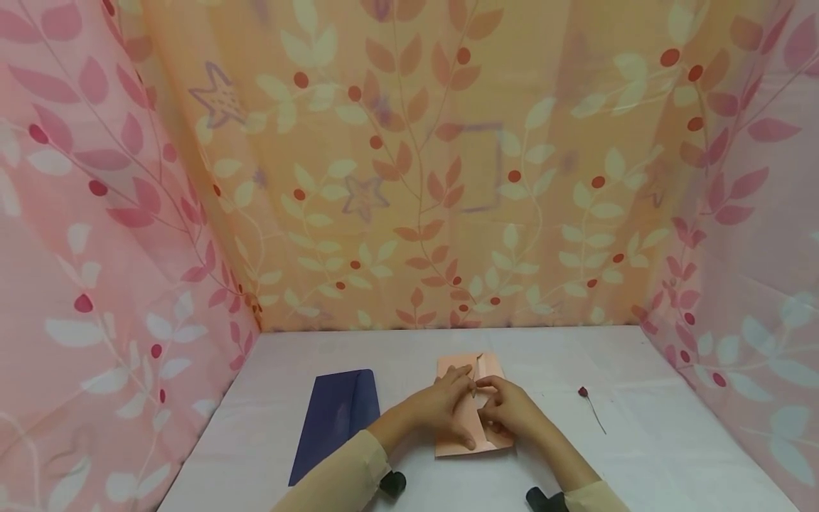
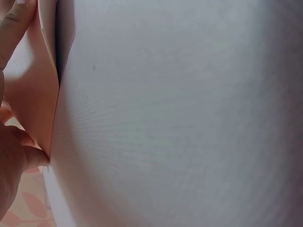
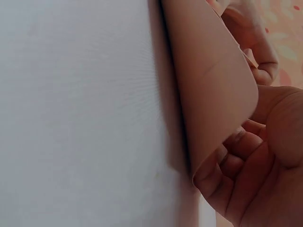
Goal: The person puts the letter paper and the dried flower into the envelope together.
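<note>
A peach envelope (image 1: 453, 416) lies on the white table, its flap side up. My left hand (image 1: 448, 405) rests across it, thumb spread toward the near edge and the other fingers near the middle of the flap. My right hand (image 1: 508, 409) grips the flap on the right side, the flap bent up from the body. In the right wrist view, curled fingers (image 3: 234, 156) sit behind the raised flap (image 3: 213, 80). The left wrist view shows the envelope's side edge (image 2: 49, 90) lifted slightly off the cloth. Whether anything is inside is hidden.
To the left lies a dark blue envelope (image 1: 329, 416), partly behind the left forearm. A small dark red flower on a thin stem (image 1: 584, 392) lies to the right. Patterned cloth walls (image 1: 409, 213) stand behind and at both sides of the white table (image 1: 275, 355).
</note>
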Tool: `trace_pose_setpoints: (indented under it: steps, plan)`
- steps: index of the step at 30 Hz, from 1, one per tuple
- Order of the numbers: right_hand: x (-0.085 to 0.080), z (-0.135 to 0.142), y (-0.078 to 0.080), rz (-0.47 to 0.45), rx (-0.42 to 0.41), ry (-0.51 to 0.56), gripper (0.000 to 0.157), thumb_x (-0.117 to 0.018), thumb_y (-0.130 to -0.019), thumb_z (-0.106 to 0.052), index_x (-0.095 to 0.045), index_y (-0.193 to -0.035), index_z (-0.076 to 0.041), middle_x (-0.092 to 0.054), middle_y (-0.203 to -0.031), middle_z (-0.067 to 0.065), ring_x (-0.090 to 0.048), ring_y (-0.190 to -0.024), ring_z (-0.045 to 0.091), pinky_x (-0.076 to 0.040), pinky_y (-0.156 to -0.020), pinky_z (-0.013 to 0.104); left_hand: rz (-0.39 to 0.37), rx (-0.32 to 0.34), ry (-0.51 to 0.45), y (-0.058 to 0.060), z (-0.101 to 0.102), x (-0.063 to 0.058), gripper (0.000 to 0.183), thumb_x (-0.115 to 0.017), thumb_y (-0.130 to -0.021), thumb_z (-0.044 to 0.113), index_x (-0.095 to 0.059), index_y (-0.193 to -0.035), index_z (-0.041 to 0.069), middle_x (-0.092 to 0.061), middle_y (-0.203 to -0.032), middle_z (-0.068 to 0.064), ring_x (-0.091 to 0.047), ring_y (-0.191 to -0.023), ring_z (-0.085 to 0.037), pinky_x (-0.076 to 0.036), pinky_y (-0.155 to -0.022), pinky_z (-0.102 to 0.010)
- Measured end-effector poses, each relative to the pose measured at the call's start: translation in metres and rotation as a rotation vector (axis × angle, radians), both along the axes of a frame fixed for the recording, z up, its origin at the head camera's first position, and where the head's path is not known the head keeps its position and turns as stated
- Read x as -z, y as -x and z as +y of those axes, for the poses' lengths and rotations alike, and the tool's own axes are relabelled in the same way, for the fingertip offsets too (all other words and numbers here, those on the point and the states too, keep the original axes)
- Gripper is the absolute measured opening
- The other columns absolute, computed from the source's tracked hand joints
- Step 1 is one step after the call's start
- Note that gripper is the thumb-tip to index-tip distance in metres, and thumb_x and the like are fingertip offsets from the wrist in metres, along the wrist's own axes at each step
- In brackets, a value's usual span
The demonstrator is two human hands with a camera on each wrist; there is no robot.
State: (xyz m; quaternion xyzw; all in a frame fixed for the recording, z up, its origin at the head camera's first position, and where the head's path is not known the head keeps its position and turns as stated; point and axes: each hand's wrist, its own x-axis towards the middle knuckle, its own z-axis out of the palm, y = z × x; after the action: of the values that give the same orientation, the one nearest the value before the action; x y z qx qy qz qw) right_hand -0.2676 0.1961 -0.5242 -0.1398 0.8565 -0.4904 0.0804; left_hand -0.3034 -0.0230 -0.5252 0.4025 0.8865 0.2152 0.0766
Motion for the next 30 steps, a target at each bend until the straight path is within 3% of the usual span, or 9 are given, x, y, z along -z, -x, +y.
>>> trace_pose_setpoints:
  steps: [12,17,24,30]
  plan:
    - [-0.005,0.016,-0.005,0.134,-0.011,-0.115,0.046,-0.078,-0.089,-0.011,-0.061,-0.132,-0.007,-0.07,-0.078,-0.001,-0.061,-0.063,0.009,-0.05,-0.054,0.023,0.006,-0.024,0.016,-0.001,0.002,-0.005,0.085,-0.083,-0.067,0.07,-0.043,-0.13,0.029,-0.017,-0.171,-0.007,-0.018,-0.155,-0.046,-0.027,-0.119,-0.063]
    - [-0.01,0.023,-0.004,0.18,0.002,-0.109,0.044,-0.078,-0.089,-0.012,-0.062,-0.13,-0.005,-0.071,-0.081,-0.004,-0.065,-0.065,0.012,-0.052,-0.057,0.025,0.018,-0.023,0.006,0.001,0.003,-0.003,0.083,-0.085,-0.066,0.068,-0.043,-0.127,0.029,-0.019,-0.17,-0.01,-0.019,-0.153,-0.049,-0.028,-0.118,-0.065]
    - [-0.02,0.041,-0.006,0.252,0.138,-0.158,0.038,-0.079,-0.09,-0.016,-0.067,-0.126,-0.011,-0.072,-0.085,-0.012,-0.064,-0.078,0.007,-0.052,-0.067,0.024,0.01,-0.026,0.018,0.0,0.003,0.001,0.08,-0.086,-0.066,0.068,-0.043,-0.122,0.03,-0.02,-0.17,-0.01,-0.018,-0.153,-0.05,-0.028,-0.117,-0.068]
    - [-0.03,0.061,-0.005,0.343,0.259,-0.193,0.035,-0.081,-0.089,-0.02,-0.07,-0.122,-0.015,-0.072,-0.087,-0.012,-0.064,-0.082,0.01,-0.051,-0.067,0.024,-0.013,-0.029,0.014,-0.002,0.004,-0.002,0.08,-0.088,-0.065,0.066,-0.043,-0.121,0.031,-0.019,-0.17,-0.009,-0.016,-0.154,-0.049,-0.027,-0.117,-0.067]
